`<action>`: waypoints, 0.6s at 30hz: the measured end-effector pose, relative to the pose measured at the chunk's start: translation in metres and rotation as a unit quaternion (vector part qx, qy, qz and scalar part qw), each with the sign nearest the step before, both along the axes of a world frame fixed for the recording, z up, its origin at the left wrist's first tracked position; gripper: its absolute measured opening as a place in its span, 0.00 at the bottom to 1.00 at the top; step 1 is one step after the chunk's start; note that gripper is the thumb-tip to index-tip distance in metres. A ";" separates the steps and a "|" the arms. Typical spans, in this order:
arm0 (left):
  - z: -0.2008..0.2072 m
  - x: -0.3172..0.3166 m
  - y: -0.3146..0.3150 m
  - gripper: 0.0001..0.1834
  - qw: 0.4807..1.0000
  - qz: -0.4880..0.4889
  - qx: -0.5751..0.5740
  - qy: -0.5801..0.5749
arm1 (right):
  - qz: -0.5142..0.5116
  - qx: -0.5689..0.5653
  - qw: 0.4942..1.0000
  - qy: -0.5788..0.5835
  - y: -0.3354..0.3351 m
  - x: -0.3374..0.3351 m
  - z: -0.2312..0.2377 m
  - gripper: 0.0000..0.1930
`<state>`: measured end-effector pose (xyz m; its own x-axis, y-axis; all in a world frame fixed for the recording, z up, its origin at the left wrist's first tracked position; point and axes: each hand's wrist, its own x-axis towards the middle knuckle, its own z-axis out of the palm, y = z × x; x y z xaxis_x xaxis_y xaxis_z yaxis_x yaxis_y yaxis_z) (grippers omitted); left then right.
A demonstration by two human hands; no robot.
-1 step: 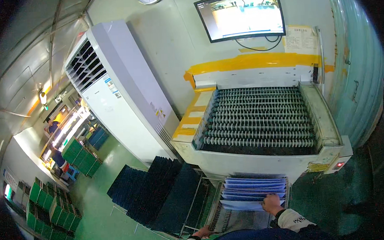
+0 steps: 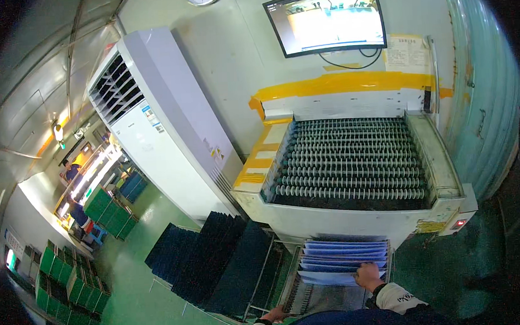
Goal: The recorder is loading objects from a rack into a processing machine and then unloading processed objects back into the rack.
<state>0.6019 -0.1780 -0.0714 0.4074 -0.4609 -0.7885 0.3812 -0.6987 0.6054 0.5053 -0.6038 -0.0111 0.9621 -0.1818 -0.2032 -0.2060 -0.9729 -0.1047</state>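
Below the roller machine stands a slotted rack (image 2: pixel 291 287), its side walls lined with rows of small teeth. Several thin sheets (image 2: pixel 328 278), pale blue-violet on the near face, stand on edge in its far half. My right hand (image 2: pixel 369 276) is closed at the upper right edge of the nearest sheet, its fingertips partly hidden. At the rack's near left corner, my left hand (image 2: pixel 275 314) is closed around the side rail, with some fingers out of sight. Bare metal shows in the rack's near half.
Ahead is a roller conveyor machine (image 2: pixel 348 164) with a raised front lip. Dark panels (image 2: pixel 212 265) fill wire racks to the left, beside a tall white air conditioner (image 2: pixel 170 126). Green crates (image 2: pixel 78 290) and seated people are farther left. A monitor (image 2: pixel 329 20) hangs above.
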 end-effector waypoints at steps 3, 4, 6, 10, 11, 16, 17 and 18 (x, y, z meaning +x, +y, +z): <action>0.002 -0.003 0.003 0.34 0.999 0.027 -0.021 0.010 | -0.009 -0.001 1.000 -0.007 -0.001 0.001 -0.002 0.19; 0.000 -0.004 0.006 0.31 0.999 0.036 -0.027 0.010 | -0.011 -0.002 1.000 -0.008 -0.001 0.001 -0.004 0.19; -0.002 -0.006 0.010 0.29 0.998 0.039 -0.051 -0.004 | -0.010 -0.002 1.000 -0.001 -0.002 0.001 -0.006 0.19; -0.011 0.001 0.004 0.28 1.000 0.007 0.016 0.008 | -0.012 0.000 1.000 0.014 -0.001 0.002 -0.004 0.19; -0.019 0.006 0.005 0.31 0.999 -0.019 0.028 0.014 | -0.009 -0.002 1.000 0.011 0.000 0.002 -0.004 0.19; -0.045 0.012 0.017 0.36 0.999 -0.049 0.005 0.002 | -0.003 -0.014 1.000 -0.018 0.001 0.003 -0.008 0.19; -0.047 0.012 0.020 0.33 0.999 -0.040 -0.001 -0.001 | -0.004 -0.013 1.000 -0.017 0.001 0.003 -0.008 0.19; -0.039 0.011 0.012 0.28 0.999 -0.035 0.005 0.007 | -0.009 -0.016 1.000 -0.013 -0.002 0.002 -0.010 0.19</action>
<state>0.6132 -0.1661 -0.1105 0.3637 -0.4802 -0.7982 0.3400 -0.7293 0.5937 0.5069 -0.6056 -0.0211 0.9633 -0.2055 -0.1727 -0.2216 -0.9719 -0.0799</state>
